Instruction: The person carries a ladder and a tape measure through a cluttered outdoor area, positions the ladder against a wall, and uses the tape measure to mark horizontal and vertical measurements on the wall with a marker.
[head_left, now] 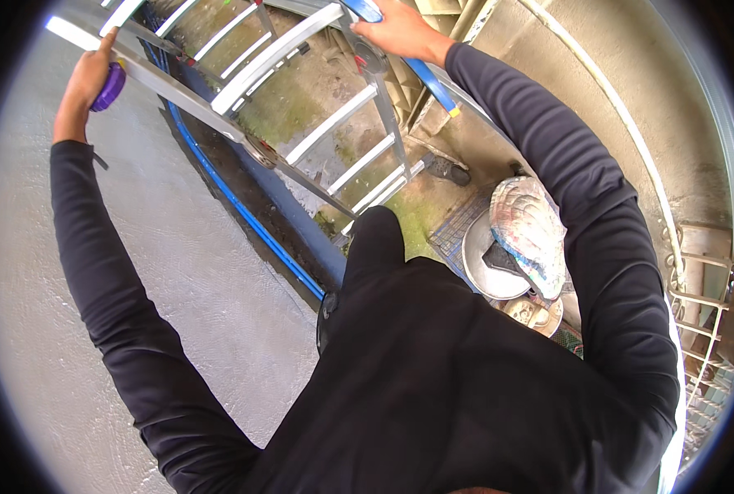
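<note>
Pale grey cement surface (235,329) below L hand (87,78); folding silver metal ladder (184,98) to its right.
L hand curled on round purple disc (110,87), one digit at ladder's rail; R hand (404,31) clamped on long blue yellow-tipped bar (430,81), can't tell if on rail too. Step looks like steadying ladder; next move prob. calls for firm hold both sides, R hand's bar kept clear.

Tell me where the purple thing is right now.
In the head view, the purple thing is at the upper left, just right of the left hand and close to the ladder's left rail.
</note>
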Motion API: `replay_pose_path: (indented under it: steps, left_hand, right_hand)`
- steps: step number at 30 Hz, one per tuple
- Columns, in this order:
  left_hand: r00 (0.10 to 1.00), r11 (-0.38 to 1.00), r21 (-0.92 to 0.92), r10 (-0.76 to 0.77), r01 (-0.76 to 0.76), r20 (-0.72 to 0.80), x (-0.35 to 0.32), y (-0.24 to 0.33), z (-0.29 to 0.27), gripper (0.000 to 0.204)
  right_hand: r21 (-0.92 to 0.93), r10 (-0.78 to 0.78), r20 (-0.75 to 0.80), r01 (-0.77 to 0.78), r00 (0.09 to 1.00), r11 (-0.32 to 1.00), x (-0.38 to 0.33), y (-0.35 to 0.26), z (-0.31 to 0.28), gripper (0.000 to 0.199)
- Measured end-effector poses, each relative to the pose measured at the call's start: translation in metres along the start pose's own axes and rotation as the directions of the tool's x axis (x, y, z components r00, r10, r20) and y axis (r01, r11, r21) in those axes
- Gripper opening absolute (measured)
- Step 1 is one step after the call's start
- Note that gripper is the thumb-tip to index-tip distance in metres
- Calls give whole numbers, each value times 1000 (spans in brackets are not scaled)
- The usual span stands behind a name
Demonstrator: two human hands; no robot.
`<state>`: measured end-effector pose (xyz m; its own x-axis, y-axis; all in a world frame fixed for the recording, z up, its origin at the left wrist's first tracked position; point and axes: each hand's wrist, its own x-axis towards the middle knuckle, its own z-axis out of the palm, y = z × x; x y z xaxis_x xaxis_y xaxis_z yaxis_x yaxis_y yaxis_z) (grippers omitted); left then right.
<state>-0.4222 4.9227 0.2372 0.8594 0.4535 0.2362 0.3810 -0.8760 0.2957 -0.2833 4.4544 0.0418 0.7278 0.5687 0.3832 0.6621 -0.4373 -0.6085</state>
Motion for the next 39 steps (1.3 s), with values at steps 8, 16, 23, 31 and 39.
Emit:
replay_pose_path:
  steps: [8,16,23,31,39]
  left_hand:
    - [996,992,-87,-86,88,18,-25,-3,22,86]
    - [990,988,-127,-71,87,124,-41,-16,25,69]
    - [998,979,-199,45,-37,36,-40,-14,28,82]
    - [1000,983,-180,26,-24,9,-24,-23,41,95]
    - [998,972,-229,58,-50,28,-42,-10,43,75]
  right_hand:
    - [125,-133,-303,178,944,976,65,-21,45,30]
    - [-107,-180,-254,157,950,982,99,5,57,37]
    - [-248,182,-21,-182,983,951,140,-30,45,42]
    - [-273,7,-40,-18,999,962,113,6,56,38]
    - [-413,-11,61,35,998,910,124,14,68,49]
